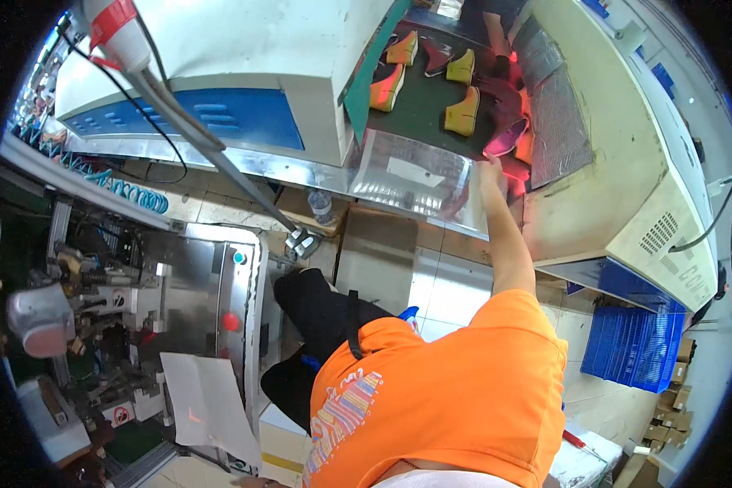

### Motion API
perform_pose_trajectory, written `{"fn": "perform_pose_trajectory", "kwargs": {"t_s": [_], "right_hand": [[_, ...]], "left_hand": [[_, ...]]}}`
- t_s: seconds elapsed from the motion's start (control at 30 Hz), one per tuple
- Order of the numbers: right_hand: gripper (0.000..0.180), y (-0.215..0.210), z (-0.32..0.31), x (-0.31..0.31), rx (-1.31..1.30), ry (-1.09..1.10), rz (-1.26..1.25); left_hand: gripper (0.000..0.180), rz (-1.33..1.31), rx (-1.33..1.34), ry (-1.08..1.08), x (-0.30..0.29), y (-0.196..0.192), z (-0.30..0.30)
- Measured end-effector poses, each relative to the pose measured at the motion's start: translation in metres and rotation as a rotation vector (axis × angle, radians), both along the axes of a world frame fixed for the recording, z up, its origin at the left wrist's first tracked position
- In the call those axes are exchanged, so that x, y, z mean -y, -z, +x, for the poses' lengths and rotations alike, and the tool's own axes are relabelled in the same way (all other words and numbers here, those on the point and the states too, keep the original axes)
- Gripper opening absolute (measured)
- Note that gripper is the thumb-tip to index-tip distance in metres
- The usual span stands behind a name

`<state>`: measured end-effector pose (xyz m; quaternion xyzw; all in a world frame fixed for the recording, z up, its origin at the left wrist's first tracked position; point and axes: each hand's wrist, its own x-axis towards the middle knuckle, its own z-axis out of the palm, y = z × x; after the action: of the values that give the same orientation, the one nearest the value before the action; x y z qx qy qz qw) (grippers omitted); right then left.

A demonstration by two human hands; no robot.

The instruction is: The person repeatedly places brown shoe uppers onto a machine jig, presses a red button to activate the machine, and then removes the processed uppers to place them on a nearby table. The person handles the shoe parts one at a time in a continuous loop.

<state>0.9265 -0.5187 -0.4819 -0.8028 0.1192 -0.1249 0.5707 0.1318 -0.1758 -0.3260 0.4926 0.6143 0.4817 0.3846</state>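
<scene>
shoes [462,110] on conveyor belt [419,102] ahead | right hand [490,172] at belt's near edge | machine [122,325] at left | crate [633,346] on floor, right

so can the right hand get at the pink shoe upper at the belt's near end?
Probably yes. The right hand is stretched out just short of the pink shoe upper, with only the shiny metal ledge beneath and nothing between them.

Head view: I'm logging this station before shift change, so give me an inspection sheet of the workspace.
Surface: dark green conveyor belt running into a white machine housing.
Job's things: yellow and orange shoes on the belt; a pink shoe nearest the hand.
Clutter: water bottle, loose paper sheet.
Grippers: right hand stretched to the belt edge, grip unclear; left hand not seen.
Cables: black cable, coiled blue hose.
Surroundings: blue crate, cardboard boxes, tiled floor.
</scene>
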Motion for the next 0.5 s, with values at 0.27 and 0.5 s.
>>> {"fn": "perform_pose_trajectory", "kwargs": {"t_s": [0.27, 0.5], "right_hand": [[0.05, 0.042, 0.129, 0.058, -0.165, -0.08, -0.211], [0.049, 0.041, 0.148, 0.088, -0.154, -0.657, 0.455]], "left_hand": [[0.054, -0.183, 0.348, -0.046, 0.009, 0.036, 0.039], [0.056, -0.273, 0.921, -0.073, 0.027, 0.057, -0.065]]}}
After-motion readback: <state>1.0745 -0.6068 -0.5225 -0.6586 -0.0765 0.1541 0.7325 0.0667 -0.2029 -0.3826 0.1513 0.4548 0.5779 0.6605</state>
